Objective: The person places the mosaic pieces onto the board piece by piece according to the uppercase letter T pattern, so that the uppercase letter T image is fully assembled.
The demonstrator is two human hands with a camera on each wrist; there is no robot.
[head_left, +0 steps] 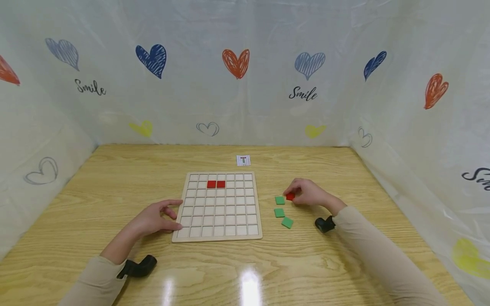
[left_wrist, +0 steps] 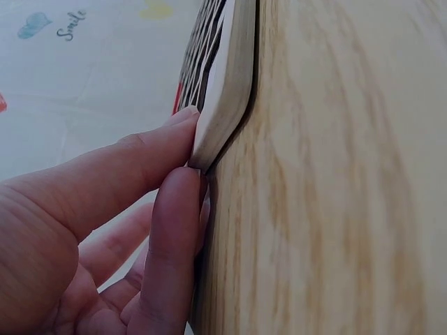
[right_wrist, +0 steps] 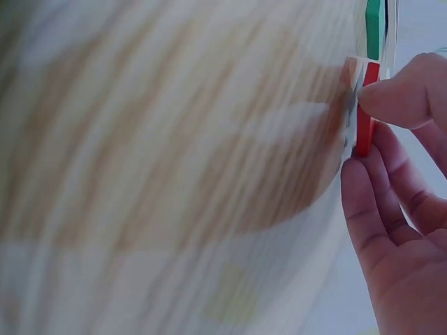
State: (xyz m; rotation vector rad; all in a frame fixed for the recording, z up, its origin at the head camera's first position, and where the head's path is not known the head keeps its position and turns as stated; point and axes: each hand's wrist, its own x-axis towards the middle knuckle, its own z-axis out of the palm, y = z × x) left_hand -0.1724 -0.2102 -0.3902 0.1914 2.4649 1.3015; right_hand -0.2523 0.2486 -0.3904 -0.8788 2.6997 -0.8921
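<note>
A square wooden grid board (head_left: 219, 239) lies flat on the table, with two red tiles (head_left: 220, 184) side by side in its second row from the top. My left hand (head_left: 156, 218) rests at the board's left edge, thumb and index finger spread and touching the rim near the front corner. In the left wrist view, the fingertips (left_wrist: 183, 115) meet the board's side (left_wrist: 222, 115). Right of the board, my right hand (head_left: 307, 192) pinches a red square tile (right_wrist: 367, 108) between thumb and fingers, close to the tabletop. Three green tiles (head_left: 280, 213) lie just left of that hand.
Behind the board lies a small printed card (head_left: 243, 160) with a coloured pattern on a grid. A wooden table (head_left: 134, 170) carries everything, walled at the back and sides by a white curtain (head_left: 264, 114) with hearts. Black wrist-camera mounts (head_left: 139, 267) sit on both forearms.
</note>
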